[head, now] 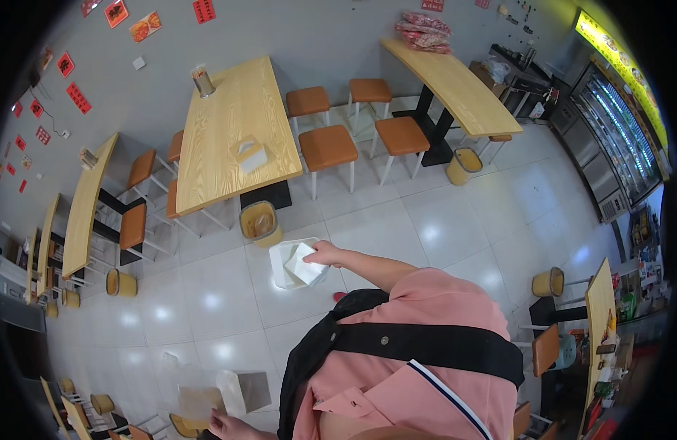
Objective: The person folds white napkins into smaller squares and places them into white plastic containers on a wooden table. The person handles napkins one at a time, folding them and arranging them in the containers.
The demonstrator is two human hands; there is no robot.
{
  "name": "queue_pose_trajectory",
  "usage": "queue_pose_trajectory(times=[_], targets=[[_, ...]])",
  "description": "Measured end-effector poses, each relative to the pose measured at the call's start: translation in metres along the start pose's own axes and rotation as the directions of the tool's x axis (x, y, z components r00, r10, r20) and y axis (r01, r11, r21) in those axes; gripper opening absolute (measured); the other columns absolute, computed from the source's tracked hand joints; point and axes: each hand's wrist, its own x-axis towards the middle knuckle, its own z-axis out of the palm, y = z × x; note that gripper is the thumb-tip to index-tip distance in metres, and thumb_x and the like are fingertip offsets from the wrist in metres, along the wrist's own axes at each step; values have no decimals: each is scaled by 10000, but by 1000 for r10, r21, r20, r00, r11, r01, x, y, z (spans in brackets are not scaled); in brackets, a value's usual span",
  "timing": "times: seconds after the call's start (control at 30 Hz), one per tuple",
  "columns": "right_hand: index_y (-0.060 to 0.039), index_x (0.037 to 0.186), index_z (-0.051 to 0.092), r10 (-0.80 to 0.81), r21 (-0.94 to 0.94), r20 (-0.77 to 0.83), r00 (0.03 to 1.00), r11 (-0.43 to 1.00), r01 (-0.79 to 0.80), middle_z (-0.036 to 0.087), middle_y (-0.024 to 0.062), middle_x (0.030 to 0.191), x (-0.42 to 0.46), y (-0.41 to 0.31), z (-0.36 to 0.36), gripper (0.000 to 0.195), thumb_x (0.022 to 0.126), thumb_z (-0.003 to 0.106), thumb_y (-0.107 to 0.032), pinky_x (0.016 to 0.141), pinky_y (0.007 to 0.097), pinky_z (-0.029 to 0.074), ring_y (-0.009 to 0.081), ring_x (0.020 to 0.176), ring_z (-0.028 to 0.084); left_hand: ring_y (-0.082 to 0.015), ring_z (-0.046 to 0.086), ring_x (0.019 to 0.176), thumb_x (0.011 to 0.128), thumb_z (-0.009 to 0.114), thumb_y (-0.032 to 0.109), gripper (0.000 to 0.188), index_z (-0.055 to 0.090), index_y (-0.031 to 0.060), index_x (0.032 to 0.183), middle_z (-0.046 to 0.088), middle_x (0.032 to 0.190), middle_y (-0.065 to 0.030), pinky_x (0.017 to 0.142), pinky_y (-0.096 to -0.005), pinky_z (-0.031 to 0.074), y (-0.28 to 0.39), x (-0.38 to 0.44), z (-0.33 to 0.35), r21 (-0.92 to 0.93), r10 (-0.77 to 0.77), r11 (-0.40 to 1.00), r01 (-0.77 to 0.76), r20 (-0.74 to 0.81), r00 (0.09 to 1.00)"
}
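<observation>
My right hand (323,256) grips a stack of folded white paper napkins (305,268). Beneath the stack is a white plastic tray (279,272); whether my fingers also hold the tray cannot be seen. At the bottom edge, my left hand (228,426) pinches a blurred, translucent tan sheet-like piece (200,402). Close beside that piece stands a white block, perhaps napkins (231,391), with a grey panel (256,391) next to it; what supports them is hidden. A napkin box (252,157) with a tan top sits on the nearest wooden table (234,118).
Toothpick holder (202,81) on that table. Yellow waste bin (261,225) at its end. Brown-topped stools (328,148) stand between the tables. Bagged red packages (424,33) lie on another table (454,82). A lit display fridge (619,126) is at right. Pale tiles (206,297) cover the floor.
</observation>
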Motion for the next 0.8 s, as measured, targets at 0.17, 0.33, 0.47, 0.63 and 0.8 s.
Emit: queue_pose_trajectory(times=[0.17, 0.33, 0.47, 0.63, 0.8], targets=[[42, 1005, 636, -19, 47, -51, 999, 999, 21, 651, 151, 938, 53, -19, 0, 457, 692, 694, -287, 741, 349, 493, 240, 847, 634, -184, 541, 645, 823, 662, 68, 103, 628, -28, 818, 552, 735, -98, 579, -303, 461, 24, 46, 80, 5, 93, 996, -94, 45, 995], [25, 986, 650, -29, 168, 17, 999, 985, 26, 664, 132, 910, 161, -39, 18, 427, 706, 698, -293, 718, 341, 497, 222, 801, 643, -151, 511, 633, 821, 666, 80, 121, 604, -4, 761, 544, 719, -63, 586, -268, 435, 55, 110, 162, -156, 94, 985, -77, 110, 989], [25, 972, 653, -57, 191, 25, 998, 980, 51, 665, 126, 905, 244, -92, 30, 412, 712, 698, -292, 704, 334, 494, 209, 800, 641, -81, 470, 641, 823, 646, 61, 114, 582, 9, 744, 531, 710, -9, 592, -225, 398, 110, 165, 221, -272, -64, 955, 121, 208, 976], [39, 993, 636, -142, 200, 11, 990, 970, 137, 660, 127, 910, 326, -175, 29, 417, 732, 699, -279, 709, 325, 489, 199, 813, 633, -71, 465, 632, 832, 639, 62, 130, 564, 15, 737, 539, 714, -4, 576, -221, 397, 146, 227, 307, -484, -164, 824, 295, 294, 942], [51, 1057, 600, -131, 422, -20, 991, 897, 127, 647, 115, 966, 364, -247, 23, 423, 761, 692, -237, 714, 307, 492, 184, 831, 628, -64, 459, 609, 831, 641, 59, 133, 550, 20, 741, 529, 674, 6, 554, -211, 383, 209, 300, 408, -612, -90, 711, 347, 410, 908]])
